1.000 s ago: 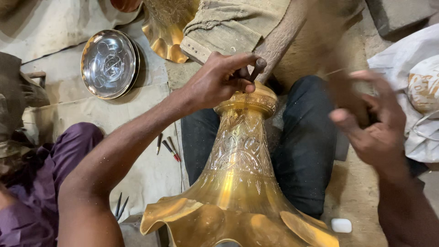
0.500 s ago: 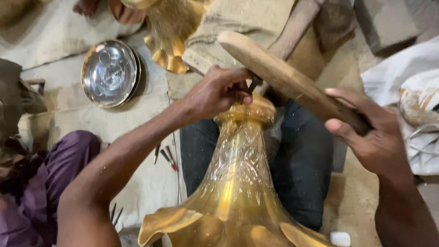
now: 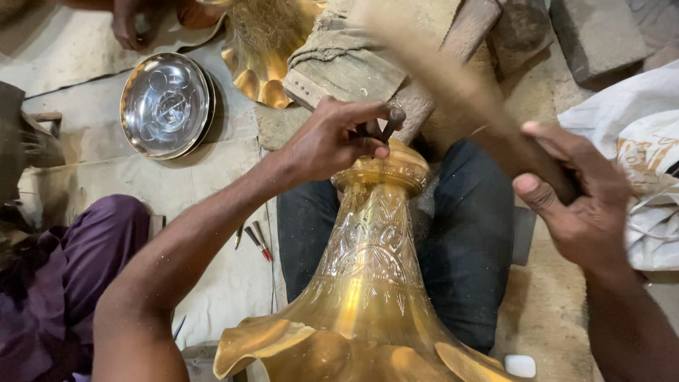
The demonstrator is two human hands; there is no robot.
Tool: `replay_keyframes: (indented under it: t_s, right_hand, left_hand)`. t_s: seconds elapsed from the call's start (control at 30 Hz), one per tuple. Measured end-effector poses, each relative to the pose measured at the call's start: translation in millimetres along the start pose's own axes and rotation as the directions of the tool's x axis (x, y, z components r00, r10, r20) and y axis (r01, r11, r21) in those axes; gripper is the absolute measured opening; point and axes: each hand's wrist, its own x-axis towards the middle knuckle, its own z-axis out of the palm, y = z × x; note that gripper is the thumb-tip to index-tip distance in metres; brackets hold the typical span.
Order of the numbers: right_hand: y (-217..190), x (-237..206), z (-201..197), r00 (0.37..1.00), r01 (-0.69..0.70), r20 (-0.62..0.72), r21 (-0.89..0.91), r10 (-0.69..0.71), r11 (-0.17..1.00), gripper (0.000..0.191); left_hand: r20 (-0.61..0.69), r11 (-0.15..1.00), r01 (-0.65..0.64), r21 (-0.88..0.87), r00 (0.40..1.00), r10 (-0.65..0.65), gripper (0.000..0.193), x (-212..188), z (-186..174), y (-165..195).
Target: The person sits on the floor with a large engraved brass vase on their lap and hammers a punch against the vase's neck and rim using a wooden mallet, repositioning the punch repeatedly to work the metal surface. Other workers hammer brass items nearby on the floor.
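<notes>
The brass vase (image 3: 368,283) lies across the person's lap with its narrow neck pointing away and its wide scalloped mouth at the bottom edge of the view; everything else is placed from it. The left hand (image 3: 332,138) sits at the neck end, fingers pinched tight around a small dark metal punch (image 3: 389,122) whose tip stands just above the ribbed collar of the vase. The right hand (image 3: 573,191), to the right of the neck, is clenched around the handle of a wooden mallet (image 3: 453,92); the mallet runs up and to the left from the fist, its head blurred over the far side of the neck. Engraved leaf patterns cover the vase's upper body. Beyond the neck rests a worn wooden block (image 3: 353,60), and further back a second brass piece (image 3: 265,49) with a scalloped rim. Far left of the neck a round steel plate (image 3: 166,105) lies on a pale floor cloth (image 3: 184,191). Left of the vase's body a few thin tools (image 3: 256,240) lie on that cloth, one red-tipped. Another person's hand (image 3: 131,21) shows at the top edge, beyond the plate, and a purple trouser leg (image 3: 78,269) is well left of the vase's mouth
</notes>
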Motion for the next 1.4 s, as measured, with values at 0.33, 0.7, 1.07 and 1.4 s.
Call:
replay_keyframes:
  t_s: [0.33, 0.7, 1.07, 1.4]
  right_hand:
    - [-13, 9, 5, 0.995, 0.098, 0.034, -0.009, -0.097, 0.995, 0.044]
    - [-23, 21, 5, 0.979, -0.172, 0.102, -0.058, 0.177, 0.983, 0.055]
    - [-30, 31, 6, 0.995, 0.023, 0.096, -0.138, -0.01, 0.99, 0.05]
    - [-51, 43, 4, 0.966, 0.01, 0.249, -0.288, 0.065, 0.958, 0.047]
  left_hand:
    - [-0.009, 0.998, 0.057, -0.01, 0.998, -0.057, 0.034, -6, -4, 3]
    - [-0.06, 0.997, 0.045, -0.062, 0.997, -0.049, 0.034, -13, -5, -5]
    - [-0.07, 0.99, 0.106, -0.092, 0.991, -0.113, 0.038, -18, -13, 3]
    - [-0.11, 0.989, 0.081, -0.12, 0.989, -0.095, 0.033, -24, -14, -1]
